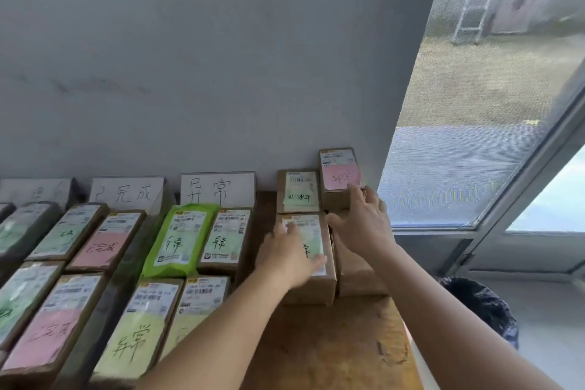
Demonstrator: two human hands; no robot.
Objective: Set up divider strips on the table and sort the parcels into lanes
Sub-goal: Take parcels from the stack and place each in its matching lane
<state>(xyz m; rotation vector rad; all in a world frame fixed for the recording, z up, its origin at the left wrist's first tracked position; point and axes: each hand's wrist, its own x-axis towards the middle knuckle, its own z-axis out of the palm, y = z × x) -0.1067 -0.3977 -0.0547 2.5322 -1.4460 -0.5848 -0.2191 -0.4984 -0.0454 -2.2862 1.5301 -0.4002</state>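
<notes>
Parcel (311,258), judged light and stiff, is pressed under the flat left hand (286,258); right hand (364,220), fingers extended, touches the pink-labelled parcel (340,179).

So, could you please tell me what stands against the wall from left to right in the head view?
Blurred sign → 已完成 sign → 异常 sign → green-label box → pink-label box, touched by the right hand.

Wall signs (217,188) read 异常 and 已完成 (126,194) — parcels (133,334) handwritten likewise.
</notes>
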